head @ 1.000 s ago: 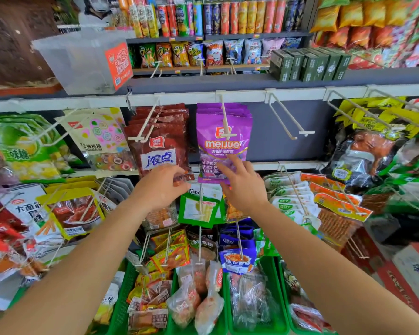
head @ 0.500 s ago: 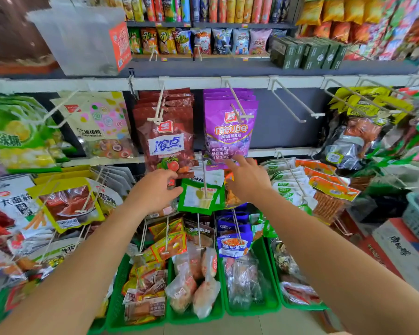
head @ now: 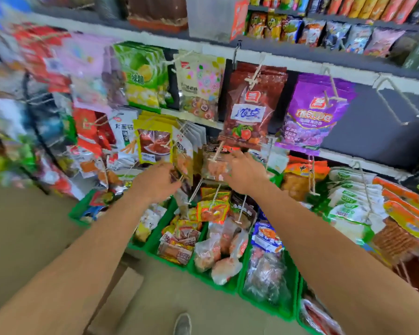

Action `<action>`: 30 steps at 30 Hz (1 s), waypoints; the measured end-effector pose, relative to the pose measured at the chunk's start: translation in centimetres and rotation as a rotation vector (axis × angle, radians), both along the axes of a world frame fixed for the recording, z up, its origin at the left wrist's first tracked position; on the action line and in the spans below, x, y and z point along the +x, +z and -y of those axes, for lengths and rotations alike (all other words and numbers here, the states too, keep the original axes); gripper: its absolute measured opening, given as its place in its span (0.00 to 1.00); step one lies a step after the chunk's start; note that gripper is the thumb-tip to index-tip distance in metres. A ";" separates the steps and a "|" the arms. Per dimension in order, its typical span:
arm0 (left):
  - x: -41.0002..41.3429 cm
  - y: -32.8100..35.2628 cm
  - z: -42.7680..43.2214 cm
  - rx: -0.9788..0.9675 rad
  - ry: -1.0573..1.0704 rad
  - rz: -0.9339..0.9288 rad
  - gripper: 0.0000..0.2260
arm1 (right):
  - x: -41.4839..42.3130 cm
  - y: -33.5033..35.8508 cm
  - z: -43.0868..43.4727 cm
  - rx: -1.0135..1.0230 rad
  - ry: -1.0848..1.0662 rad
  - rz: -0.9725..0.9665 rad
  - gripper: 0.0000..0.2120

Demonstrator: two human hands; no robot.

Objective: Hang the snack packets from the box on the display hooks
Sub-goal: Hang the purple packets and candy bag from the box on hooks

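A clear snack packet (head: 214, 168) with orange contents hangs on a white display hook (head: 218, 151) in the middle row, below the dark red bags (head: 252, 105). My right hand (head: 246, 176) holds the packet's right edge, thumb under it and index finger stretched above. My left hand (head: 156, 182) is just left of it, at the grey and yellow packets (head: 183, 151); its fingertips are hidden behind its own back. A brown cardboard box (head: 120, 293) flap shows on the floor at the bottom.
Purple bags (head: 312, 114) hang to the right, next to an empty white hook (head: 397, 102). Green bins (head: 230, 286) of loose packets stand below the hooks. Full hooks crowd both sides. My shoe (head: 182, 323) is on the floor.
The view has swung left and tilted, so floor and box flap show. Both hands have stayed at the middle-row hook; the right one has closed in on the clear packet.
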State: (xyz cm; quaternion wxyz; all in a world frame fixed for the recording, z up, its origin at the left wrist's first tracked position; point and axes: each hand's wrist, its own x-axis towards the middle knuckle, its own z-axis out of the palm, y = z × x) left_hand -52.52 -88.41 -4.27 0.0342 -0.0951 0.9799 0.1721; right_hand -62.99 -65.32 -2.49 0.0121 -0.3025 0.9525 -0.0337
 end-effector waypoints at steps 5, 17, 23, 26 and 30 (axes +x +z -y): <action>11.2 -2.8 4.3 -0.048 0.232 0.144 0.31 | 6.0 -2.8 7.6 0.072 0.271 0.038 0.30; 34.2 -8.2 13.6 0.016 0.800 0.267 0.26 | 19.3 -8.6 26.4 0.165 0.735 0.161 0.28; 38.6 -11.3 21.2 0.072 0.921 0.286 0.27 | 22.2 -11.8 36.2 0.231 0.780 0.183 0.29; 39.2 -12.3 26.2 0.107 0.940 0.279 0.26 | 22.4 -13.2 41.2 0.257 0.781 0.207 0.29; 39.4 -14.6 31.3 0.167 0.941 0.327 0.25 | 22.4 -14.8 47.0 0.290 0.761 0.219 0.28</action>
